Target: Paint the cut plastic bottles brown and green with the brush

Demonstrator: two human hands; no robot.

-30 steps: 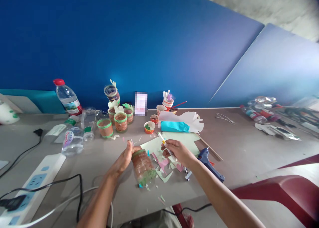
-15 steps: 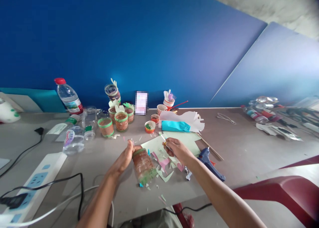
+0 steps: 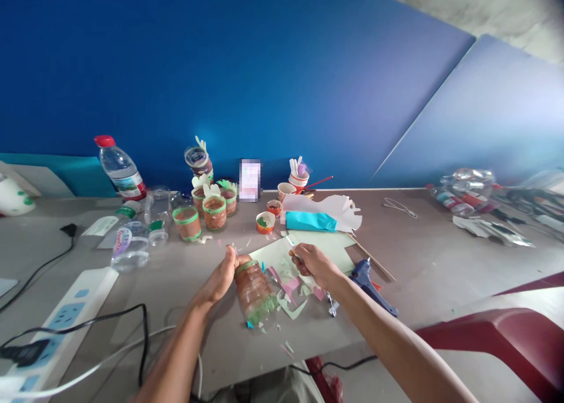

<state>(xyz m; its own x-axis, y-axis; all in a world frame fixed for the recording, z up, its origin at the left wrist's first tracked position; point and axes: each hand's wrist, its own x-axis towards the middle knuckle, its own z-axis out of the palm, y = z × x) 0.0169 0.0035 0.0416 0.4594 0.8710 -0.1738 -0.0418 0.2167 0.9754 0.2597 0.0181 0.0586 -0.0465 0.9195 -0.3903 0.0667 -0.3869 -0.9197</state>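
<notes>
My left hand (image 3: 224,278) is closed around the rim of a cut plastic bottle (image 3: 255,292), coloured brown with green bands at both ends. The bottle lies tilted, with its green base toward the lower right. My right hand (image 3: 312,263) pinches a thin white stick (image 3: 289,240) with a yellowish part near the fingers; its kind is too small to make out. Under that hand are a pale green paper sheet (image 3: 339,247) and pink and green paper scraps (image 3: 288,282). Similar brown cut-bottle pots (image 3: 215,215) with green rims stand behind my left hand.
A blue glue gun (image 3: 370,288) and a wooden stick (image 3: 374,258) lie at the right. Paint cups (image 3: 265,224) and a turquoise paper roll (image 3: 311,221) are at the back. Clear bottles (image 3: 121,168), a white power strip (image 3: 66,321) and cables occupy the left.
My right hand has shifted very slightly right and the stick tilts a little differently. My left hand and the cut bottle have hardly moved.
</notes>
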